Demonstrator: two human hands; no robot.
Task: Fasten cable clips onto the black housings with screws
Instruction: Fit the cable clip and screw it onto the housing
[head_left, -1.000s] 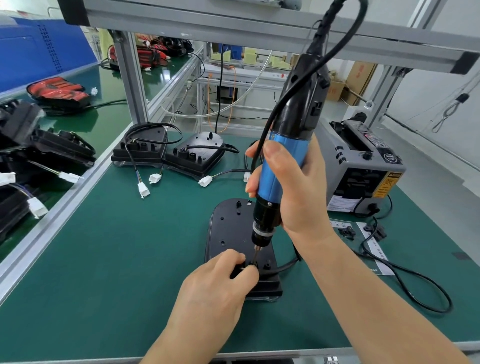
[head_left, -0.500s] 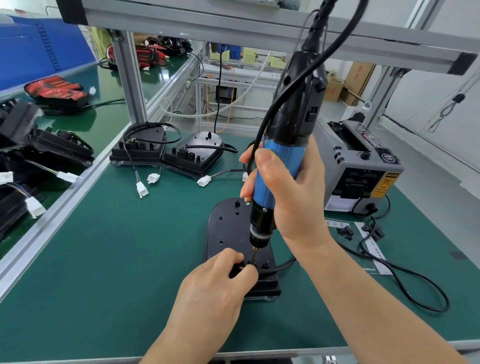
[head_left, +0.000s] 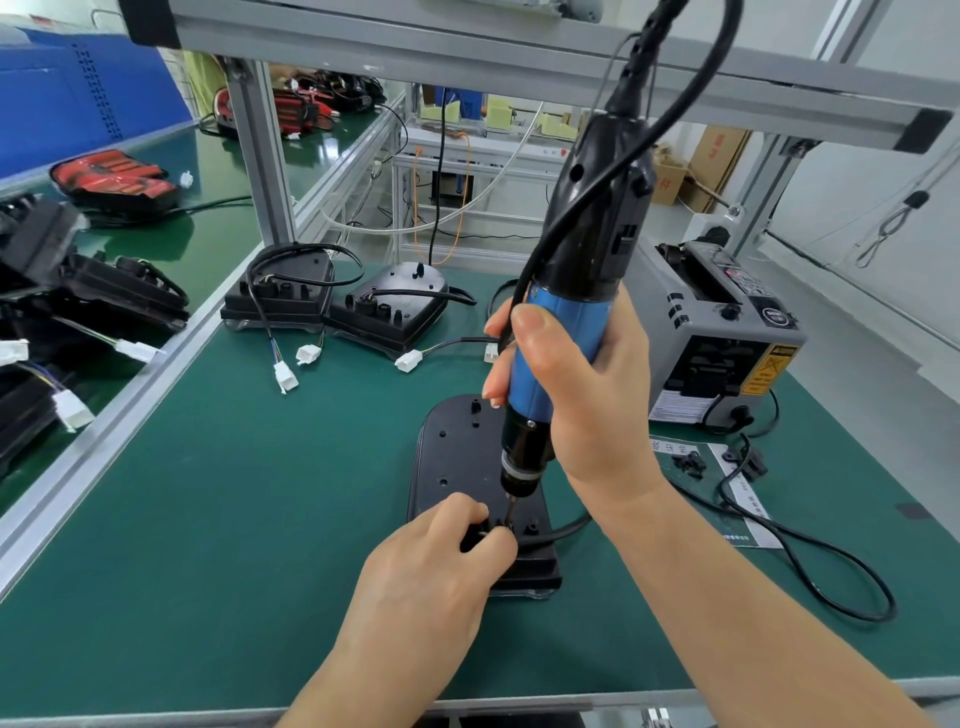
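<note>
A black housing lies flat on the green mat in front of me. My right hand grips a blue and black electric screwdriver held nearly upright, its bit down on the housing's near end. My left hand rests on that near end, thumb and finger pinching a small black cable clip right at the bit tip. A black cable leaves the housing to the right. The screw itself is hidden.
Two more black housings with white connectors sit at the back of the mat. A grey tape dispenser stands at the right, with spare clips on a paper sheet and a looping black cord. Aluminium frame posts rise behind.
The screwdriver and my right hand have dipped slightly lower toward the housing. My left hand stays pinched at the clip.
</note>
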